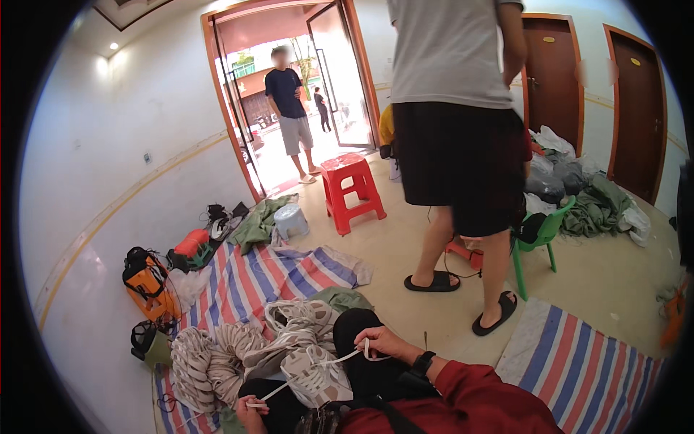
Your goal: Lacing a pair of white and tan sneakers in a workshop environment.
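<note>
A beige and white sneaker rests by my lap, between my two hands. Its pale shoelace is stretched out to both sides. My right hand, with a dark watch on the wrist, pinches one part of the lace, which loops around the fingers. Lower down, my left hand is closed on another part of the lace, pulled to the left of the shoe. More similar sneakers lie just beyond. On their left sits a heap of bundled pale laces.
Striped sheets cover floor on both sides. A red stool, a small pale stool and a green chair stand ahead. A person in black shorts is close by; another person stands at the doorway. Bags are piled right.
</note>
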### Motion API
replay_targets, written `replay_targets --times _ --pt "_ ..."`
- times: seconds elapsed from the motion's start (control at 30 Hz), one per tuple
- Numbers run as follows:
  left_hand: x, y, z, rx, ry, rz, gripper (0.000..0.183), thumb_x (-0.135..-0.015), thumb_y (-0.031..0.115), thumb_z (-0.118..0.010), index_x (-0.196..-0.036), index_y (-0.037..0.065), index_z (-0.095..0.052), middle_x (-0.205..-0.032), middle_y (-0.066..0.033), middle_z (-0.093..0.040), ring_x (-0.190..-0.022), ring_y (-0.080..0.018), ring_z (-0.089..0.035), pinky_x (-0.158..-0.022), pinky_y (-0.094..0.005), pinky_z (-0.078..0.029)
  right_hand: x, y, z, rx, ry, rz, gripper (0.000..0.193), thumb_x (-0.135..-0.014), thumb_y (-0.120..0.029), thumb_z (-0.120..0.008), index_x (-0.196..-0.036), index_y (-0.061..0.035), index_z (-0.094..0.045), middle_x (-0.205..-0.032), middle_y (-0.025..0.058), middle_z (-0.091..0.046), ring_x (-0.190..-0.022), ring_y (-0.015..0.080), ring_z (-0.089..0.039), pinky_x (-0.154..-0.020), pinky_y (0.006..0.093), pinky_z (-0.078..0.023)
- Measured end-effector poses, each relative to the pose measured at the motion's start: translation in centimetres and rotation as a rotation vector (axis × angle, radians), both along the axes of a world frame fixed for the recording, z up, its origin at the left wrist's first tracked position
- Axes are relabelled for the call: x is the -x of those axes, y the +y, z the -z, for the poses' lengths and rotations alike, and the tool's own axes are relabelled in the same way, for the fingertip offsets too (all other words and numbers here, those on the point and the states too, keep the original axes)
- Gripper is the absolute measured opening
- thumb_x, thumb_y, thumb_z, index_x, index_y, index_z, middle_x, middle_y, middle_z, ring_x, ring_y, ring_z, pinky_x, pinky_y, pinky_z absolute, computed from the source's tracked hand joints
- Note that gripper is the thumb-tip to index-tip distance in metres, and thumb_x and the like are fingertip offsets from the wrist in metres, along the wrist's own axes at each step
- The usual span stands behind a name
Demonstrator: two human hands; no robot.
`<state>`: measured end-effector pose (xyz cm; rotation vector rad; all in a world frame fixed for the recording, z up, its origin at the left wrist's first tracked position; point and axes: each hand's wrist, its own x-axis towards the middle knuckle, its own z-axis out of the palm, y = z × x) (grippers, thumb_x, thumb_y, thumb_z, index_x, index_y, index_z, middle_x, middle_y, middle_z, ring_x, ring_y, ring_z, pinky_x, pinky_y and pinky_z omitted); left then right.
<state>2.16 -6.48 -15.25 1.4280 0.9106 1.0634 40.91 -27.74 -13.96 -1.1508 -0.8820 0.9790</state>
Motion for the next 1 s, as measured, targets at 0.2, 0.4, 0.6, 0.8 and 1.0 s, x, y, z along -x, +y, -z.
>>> replay_targets --times 0.2,0.4,0.6,0.8,1.0 --pt "1.2 1.1 2.4 0.059 -0.032 -0.057 0.014 -0.095 0.014 -0.050 -0.096 0.001 -0.053 -0.069 -0.0126 -0.062 -0.048 -0.0159 -0.058 -0.041 -0.0237 -0.046 0.7 0.0 -0.9 0.027 -0.010 -0.029 0.019 -0.090 -0.014 -0.061 -0.105 -0.0026 -0.065 -0.087 0.0058 -0.069 -0.071 0.0097 -0.065 -0.053 0.0210 -0.050" --pt "-0.4 -0.1 0.4 0.066 -0.032 -0.077 0.014 -0.095 0.014 -0.051 -0.096 0.001 -0.054 -0.069 -0.0120 -0.062 -0.047 -0.0146 -0.057 -0.041 -0.0231 -0.045 0.2 -0.2 -0.3 0.020 0.008 -0.003 0.016 -0.091 -0.009 -0.058 -0.102 -0.0011 -0.065 -0.085 0.0064 -0.069 -0.068 0.0100 -0.064 -0.050 0.0211 -0.049" --pt "0.0 0.0 0.3 0.021 -0.024 -0.028 0.016 -0.096 0.017 -0.050 -0.097 0.002 -0.054 -0.071 -0.0105 -0.062 -0.049 -0.0144 -0.058 -0.042 -0.0228 -0.045 0.0 -0.2 -0.5 0.020 0.009 0.030 0.015 -0.092 -0.012 -0.059 -0.102 -0.0008 -0.062 -0.085 0.0074 -0.068 -0.066 0.0105 -0.064 -0.051 0.0214 -0.050" --pt "0.3 -0.3 0.5 0.054 -0.012 -0.041 0.015 -0.096 0.015 -0.049 -0.097 0.001 -0.055 -0.072 -0.0103 -0.063 -0.049 -0.0140 -0.058 -0.042 -0.0226 -0.045 0.5 -0.4 -1.3 0.031 0.063 0.011 0.018 -0.092 -0.011 -0.059 -0.105 0.0006 -0.061 -0.086 0.0088 -0.069 -0.067 0.0107 -0.064 -0.051 0.0213 -0.050" --pt "-0.4 -1.2 -1.1 0.049 -0.030 -0.063 0.016 -0.095 0.016 -0.050 -0.097 0.001 -0.056 -0.072 -0.0115 -0.063 -0.052 -0.0143 -0.059 -0.045 -0.0229 -0.046 0.2 -0.5 -1.5 0.041 0.006 -0.036 0.021 -0.092 -0.011 -0.059 -0.108 0.0018 -0.062 -0.089 0.0110 -0.070 -0.070 0.0119 -0.066 -0.052 0.0215 -0.051"
